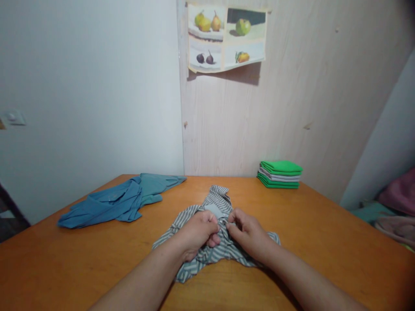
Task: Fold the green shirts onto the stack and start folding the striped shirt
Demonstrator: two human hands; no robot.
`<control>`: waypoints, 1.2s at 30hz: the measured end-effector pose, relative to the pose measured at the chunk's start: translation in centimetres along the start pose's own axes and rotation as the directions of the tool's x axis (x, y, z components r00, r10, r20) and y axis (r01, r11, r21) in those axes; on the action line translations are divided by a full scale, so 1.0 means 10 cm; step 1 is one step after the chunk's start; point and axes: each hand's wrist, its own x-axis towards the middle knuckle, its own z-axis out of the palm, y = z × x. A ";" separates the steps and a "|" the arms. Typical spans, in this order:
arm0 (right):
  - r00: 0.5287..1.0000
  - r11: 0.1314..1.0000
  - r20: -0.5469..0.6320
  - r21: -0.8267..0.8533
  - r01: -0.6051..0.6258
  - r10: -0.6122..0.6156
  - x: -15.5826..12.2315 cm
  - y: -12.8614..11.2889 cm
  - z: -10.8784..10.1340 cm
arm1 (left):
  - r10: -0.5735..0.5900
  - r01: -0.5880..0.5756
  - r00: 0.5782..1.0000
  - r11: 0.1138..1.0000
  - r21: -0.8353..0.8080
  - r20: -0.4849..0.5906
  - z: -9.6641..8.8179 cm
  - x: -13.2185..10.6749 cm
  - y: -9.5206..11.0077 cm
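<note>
Striped garment [223,252] lies bunched on the table [311,233], directly in front of the person, under and between both hands, so neither has any reach to cover. Left hand [201,232] comes in from the near left, fingers curled in, thumb and forefinger closed on cloth near the middle; right hand [249,235] comes in from the near right, thumb and fingertips pinching cloth just across from it. Hands are apart from each other, narrow gap, fingertips facing; neither is clearly nearer. No clean long axis: a narrow part runs away from the person past the fingertips, toward the wall, while the wider crumpled part spreads left and right beneath the wrists and back toward the person. Plain grey patch [214,211] shows just beyond the left fingers; can't tell if collar or lining. Whether front or back faces up, can't tell either. Blue clothes [112,201] lie well apart, far left; folded stack [280,167] sits far right.
</note>
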 end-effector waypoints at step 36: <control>0.997 0.946 0.065 0.320 -0.057 0.039 0.01 -0.06 0.00 | 0.105 -0.105 0.994 0.976 0.191 0.014 0.02 -0.03 0.02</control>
